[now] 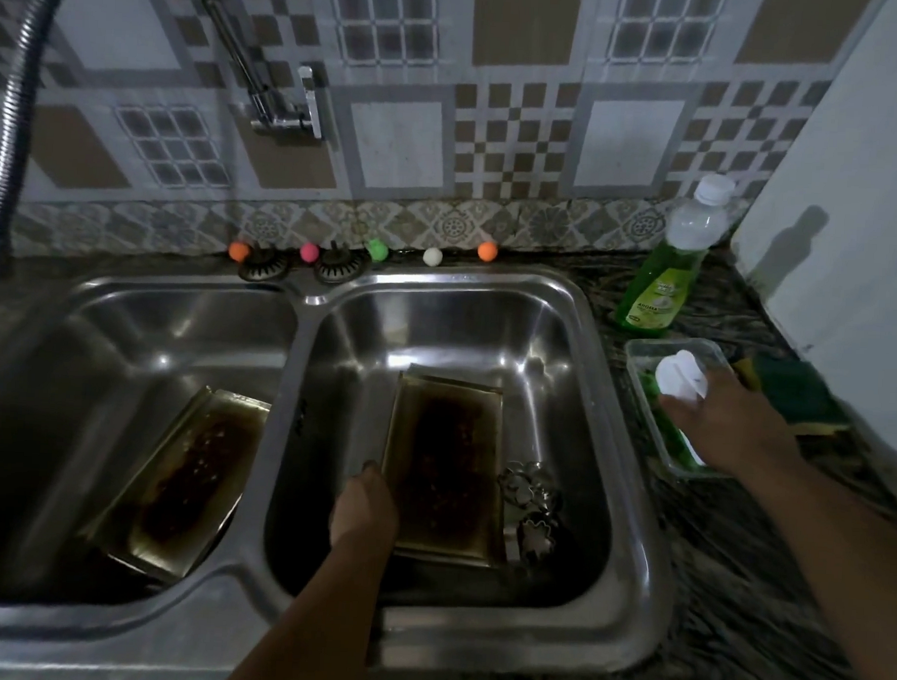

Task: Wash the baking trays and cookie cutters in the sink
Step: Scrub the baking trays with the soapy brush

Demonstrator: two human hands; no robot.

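A dirty baking tray (443, 468) with dark burnt residue lies in the right basin of the steel sink (629, 502). My left hand (364, 505) grips its left edge. Metal cookie cutters (531, 513) lie beside the tray's right side on the basin floor. A second dirty tray (183, 477) leans in the left basin. My right hand (725, 424) reaches over a clear plastic container (640, 368) on the counter and holds a green soap bottle with a white cap (678, 378) lying in it.
An upright green dish-soap bottle (660, 277) stands behind the container. A green-yellow sponge (793, 391) lies at the right by a white wall. Coloured balls (378, 249) and two strainers (336, 268) line the sink's back edge. A flexible tap hose (14, 115) hangs at left.
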